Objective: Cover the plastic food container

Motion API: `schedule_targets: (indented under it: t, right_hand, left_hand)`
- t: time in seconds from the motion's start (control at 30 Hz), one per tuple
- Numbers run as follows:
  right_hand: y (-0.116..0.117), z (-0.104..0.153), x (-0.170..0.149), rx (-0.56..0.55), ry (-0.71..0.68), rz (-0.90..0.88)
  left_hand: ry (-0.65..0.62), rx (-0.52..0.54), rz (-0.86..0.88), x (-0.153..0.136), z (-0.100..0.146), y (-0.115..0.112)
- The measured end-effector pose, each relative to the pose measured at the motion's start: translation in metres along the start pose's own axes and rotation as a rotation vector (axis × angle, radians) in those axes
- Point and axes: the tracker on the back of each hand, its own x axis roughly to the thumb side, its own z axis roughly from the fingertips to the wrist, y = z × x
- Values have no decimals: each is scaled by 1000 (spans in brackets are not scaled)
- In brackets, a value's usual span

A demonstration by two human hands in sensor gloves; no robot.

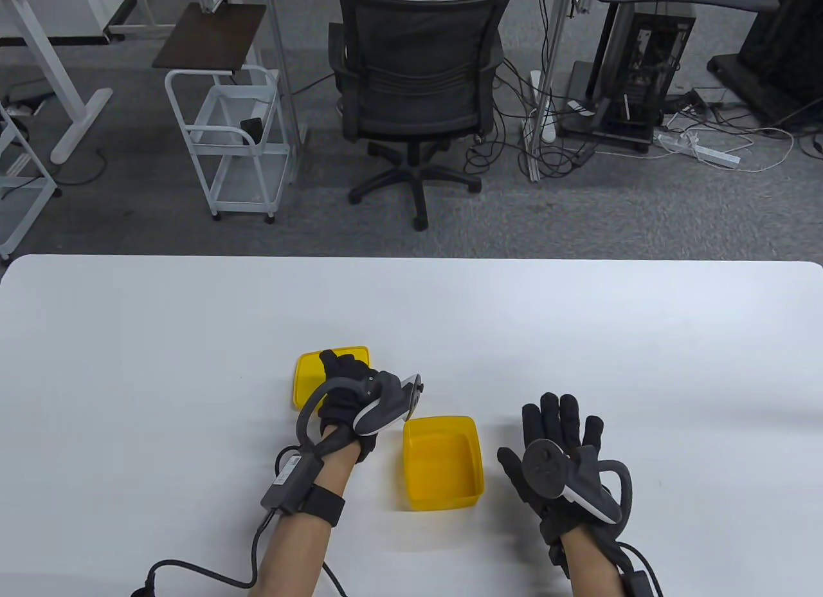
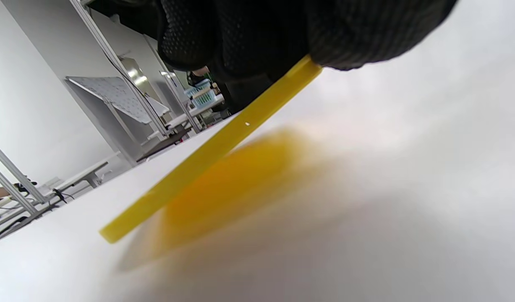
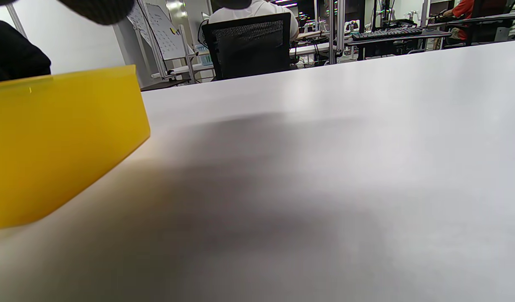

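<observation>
A big white table (image 1: pixel 578 339) with round corners is seen from above. Its top is smooth and a little shiny, and soft dark shadows are cast on it under the hands. Beyond the far edge, a grey carpet floor (image 1: pixel 643 217) is seen. A black office chair (image 1: pixel 415 82) on wheels is parked there, and someone in a white shirt is sat in it, facing away. A small white cart (image 1: pixel 228 146) is stood to the left of the chair. On the right, a computer tower (image 1: pixel 646 63) is set on the floor, and many cables (image 1: pixel 720 143) are spread around it.

A yellow container (image 1: pixel 443 462) is placed on the table, near the front, between the two hands. Its top is open. A flat yellow lid (image 1: pixel 315 375) is found just to the left of it and a bit farther back, apart from the container.

The lid is gripped by the left hand (image 1: pixel 347 397), which is laid over its right side. In the left wrist view, the lid (image 2: pixel 211 155) is held tilted, with one edge pinched by the gloved fingers (image 2: pixel 366 33) and the other end low by the table.

The right hand (image 1: pixel 559 455) is kept flat and wide open, just to the right of the container, with nothing held in it. Whether it is touching the table cannot be told.
</observation>
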Motion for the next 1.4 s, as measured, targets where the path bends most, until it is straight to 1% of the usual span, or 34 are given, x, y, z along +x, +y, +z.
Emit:
schedule_targets:
  t: [0.13, 0.23, 0.3, 0.33, 0.37, 0.4, 0.43, 0.5, 0.6, 0.63, 0.7, 0.73, 0.8, 0.87, 0.97, 1.03, 1.07, 1.13, 1.2, 1.33, 1.4]
  right_hand:
    - [0, 0, 0, -9, 9, -2]
    - [-1, 2, 0, -17, 4, -4]
    - [-2, 3, 2, -25, -4, -12]
    - [-2, 4, 2, -28, -5, -15]
    - [-3, 4, 3, -34, -6, -20]
    - [-3, 4, 3, -37, -4, -22]
    - [-3, 5, 3, -42, -1, -24]
    - [-4, 5, 3, -45, -3, -25]
    - [-7, 6, 4, -60, -6, -38]
    - [-8, 6, 5, -69, -8, -48]
    - [-10, 6, 10, -90, -20, -71]
    - [-12, 6, 13, -96, -25, -70]
    - [-17, 5, 21, -127, -40, -76]
    - [-23, 5, 30, -172, -57, -98]
    - [-36, 3, 49, -255, -102, -163]
    - [-43, 2, 61, -276, -133, -221]
    - [-45, 1, 66, -281, -150, -257]
    - [-48, 4, 76, -290, -191, -328]
    - [-50, 8, 80, -317, -206, -350]
    - [-49, 11, 80, -350, -205, -349]
    - [-48, 11, 78, -342, -216, -395]
  left_hand:
    - [43, 37, 30, -18, 9, 9]
    - [99, 110, 147, -45, 22, 19]
    - [155, 169, 315, -67, 35, 21]
    - [180, 182, 373, -77, 40, 21]
    - [218, 194, 470, -91, 49, 19]
    - [230, 193, 539, -101, 55, 16]
    - [252, 198, 649, -114, 62, 11]
    - [264, 165, 871, -136, 75, -1]
    - [231, 180, 1131, -160, 89, -17]
    - [220, 170, 1184, -165, 91, -19]
    - [182, 156, 1355, -173, 95, -26]
    - [155, 130, 1437, -177, 97, -29]
    - [112, 127, 1526, -180, 99, -33]
    - [35, 101, 1618, -178, 98, -34]
    - [-132, 33, 1731, -165, 93, -31]
    - [-223, -10, 1764, -155, 91, -27]
    - [-261, -33, 1773, -150, 91, -25]
    - [-315, -41, 1747, -141, 91, -19]
    - [-367, -62, 1716, -135, 92, -13]
    - [-430, -78, 1735, -125, 95, -7]
    - [-446, -91, 1753, -121, 96, -6]
